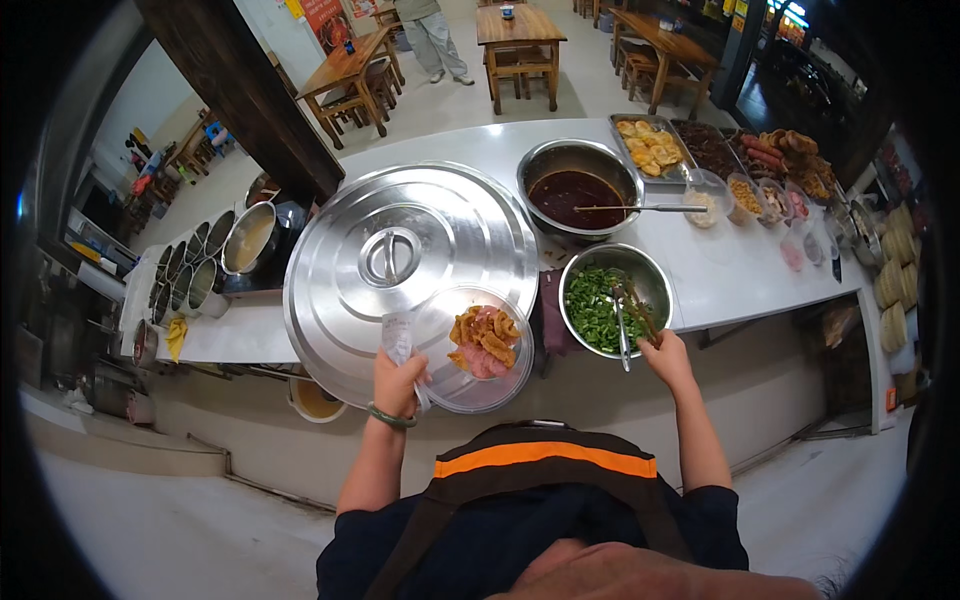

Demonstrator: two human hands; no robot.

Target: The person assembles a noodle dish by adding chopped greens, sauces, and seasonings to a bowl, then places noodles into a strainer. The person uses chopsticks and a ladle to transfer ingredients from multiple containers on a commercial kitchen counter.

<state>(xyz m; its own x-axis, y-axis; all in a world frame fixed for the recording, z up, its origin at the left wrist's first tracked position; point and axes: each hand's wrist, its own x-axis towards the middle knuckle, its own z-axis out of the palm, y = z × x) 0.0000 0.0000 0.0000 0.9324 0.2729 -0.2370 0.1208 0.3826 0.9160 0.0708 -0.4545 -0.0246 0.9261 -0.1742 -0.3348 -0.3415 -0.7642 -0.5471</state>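
Observation:
My left hand (398, 382), with a green bangle at its wrist, is closed at the left side of a clear plastic bowl (515, 393). Fried golden-brown pieces and pink slices of food (485, 342) lie inside that bowl. A white printed paper slip (397, 337) sticks up from the same hand. The bowl is over the near right part of a large round metal lid (345, 235). My right hand (668, 360) grips brown tongs (641, 312), their tips among chopped greens (592, 308) in a steel bowl (662, 281). A metal spoon (624, 340) leans in that bowl too.
Behind the greens stands a steel basin (531, 171) of dark sauce with a ladle (650, 208) across it. Trays of fried eggs (648, 148) and meats line the far right, beside small tubs (744, 197). Several metal pots (204, 287) sit at the left. A person (428, 38) stands beyond the counter.

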